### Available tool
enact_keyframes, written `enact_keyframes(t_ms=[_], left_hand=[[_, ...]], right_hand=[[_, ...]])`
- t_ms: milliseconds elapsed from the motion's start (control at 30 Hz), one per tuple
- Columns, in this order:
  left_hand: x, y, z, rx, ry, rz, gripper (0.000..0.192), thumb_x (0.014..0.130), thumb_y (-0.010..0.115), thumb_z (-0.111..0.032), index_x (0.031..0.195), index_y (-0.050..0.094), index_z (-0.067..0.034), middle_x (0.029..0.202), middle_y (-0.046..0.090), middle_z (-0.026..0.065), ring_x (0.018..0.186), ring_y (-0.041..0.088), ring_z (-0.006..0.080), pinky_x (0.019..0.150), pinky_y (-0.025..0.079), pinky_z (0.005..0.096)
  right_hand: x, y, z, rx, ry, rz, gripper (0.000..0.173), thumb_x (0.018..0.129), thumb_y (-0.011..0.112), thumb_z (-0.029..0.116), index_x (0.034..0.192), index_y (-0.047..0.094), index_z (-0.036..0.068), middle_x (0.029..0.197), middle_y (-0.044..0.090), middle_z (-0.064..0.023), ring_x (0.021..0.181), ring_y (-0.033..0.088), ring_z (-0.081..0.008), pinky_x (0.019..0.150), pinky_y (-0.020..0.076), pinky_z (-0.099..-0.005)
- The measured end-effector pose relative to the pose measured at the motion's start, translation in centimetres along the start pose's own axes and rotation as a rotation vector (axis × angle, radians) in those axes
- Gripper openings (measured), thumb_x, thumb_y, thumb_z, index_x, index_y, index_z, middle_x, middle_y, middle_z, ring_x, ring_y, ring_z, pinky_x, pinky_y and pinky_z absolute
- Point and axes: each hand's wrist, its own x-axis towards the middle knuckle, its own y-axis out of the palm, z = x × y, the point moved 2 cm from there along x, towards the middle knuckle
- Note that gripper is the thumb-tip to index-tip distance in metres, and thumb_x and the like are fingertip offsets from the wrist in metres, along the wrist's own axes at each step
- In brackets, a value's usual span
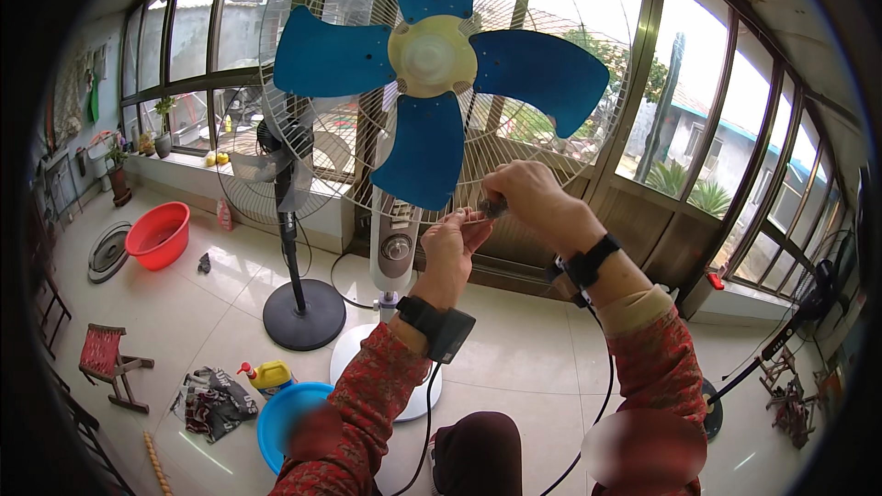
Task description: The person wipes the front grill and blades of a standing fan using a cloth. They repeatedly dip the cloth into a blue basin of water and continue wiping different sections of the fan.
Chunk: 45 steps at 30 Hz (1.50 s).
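Observation:
A standing fan with four blue blades [422, 145] around a pale yellow hub [433, 56] fills the upper middle, with its wire rear grille [331, 169] behind the blades. No front grille covers them. At the grille's lower rim, my left hand [448, 248] pinches the wire edge between thumb and fingers. Just right of it, my right hand [527, 196] holds a small dark grey scrubbing pad or cloth [493, 207] against the rim; its exact kind cannot be told. Below stands the fan's grey and white control column [395, 244].
A black standing fan [303, 313] is close on the left. On the floor lie a blue basin [265, 420], a yellow bottle [271, 375], a dark printed cloth [219, 403], a red basin [158, 234] and a small stool [103, 353]. Another fan [765, 351] leans at right.

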Motion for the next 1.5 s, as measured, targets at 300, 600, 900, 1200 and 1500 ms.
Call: enact_keyframes(t_ms=[300,600,900,1200,1500], left_hand=[[-0.5,0.9,-0.7,-0.023,0.044,0.011,0.014,0.105,0.052,-0.008,0.106,0.062,0.002,0.101,0.074,0.0189,0.09,0.076,0.0294,0.083,0.065,0.0395],[-0.1,0.3,-0.3,-0.032,0.047,0.014,0.013,0.104,0.052,-0.006,0.107,0.061,0.003,0.101,0.073,0.0207,0.091,0.076,0.0314,0.083,0.065,0.041],[-0.2,0.6,-0.1,-0.005,0.033,0.011,0.016,0.107,0.049,-0.008,0.11,0.062,0.002,0.107,0.072,0.0203,0.097,0.074,0.0301,0.091,0.063,0.0404],[0.8,0.4,-0.1,-0.095,0.077,0.002,0.016,0.105,0.053,-0.01,0.104,0.064,0.002,0.098,0.074,0.0182,0.087,0.076,0.0308,0.082,0.065,0.0414],[0.5,0.6,0.7,-0.05,0.074,-0.107,0.015,0.105,0.053,-0.009,0.104,0.064,0.002,0.099,0.074,0.0179,0.086,0.076,0.03,0.077,0.066,0.0409]], right_hand=[[2.6,-1.9,1.0,-0.162,-0.385,-0.777,0.018,0.08,0.068,0.007,0.096,0.062,0.007,0.114,0.065,-0.0052,0.108,0.064,-0.027,0.09,0.0537,-0.0384],[0.3,2.1,-1.2,-0.347,-0.106,-0.449,0.013,0.08,0.07,0.012,0.093,0.067,0.014,0.099,0.065,-0.0024,0.101,0.065,-0.0226,0.088,0.0555,-0.0345],[-0.6,-1.1,-0.7,-0.056,0.027,-0.104,0.014,0.081,0.07,0.005,0.092,0.069,0.013,0.094,0.068,-0.0065,0.094,0.069,-0.0273,0.08,0.0576,-0.0376],[1.2,3.6,1.7,-0.236,-0.013,-0.343,0.01,0.082,0.071,0.013,0.091,0.072,0.014,0.095,0.069,-0.0031,0.099,0.067,-0.0232,0.086,0.0546,-0.036],[0.2,-0.7,0.5,0.099,-0.068,0.056,0.009,0.087,0.066,0.009,0.092,0.073,0.011,0.086,0.07,-0.0083,0.087,0.07,-0.0316,0.079,0.0559,-0.0419]])
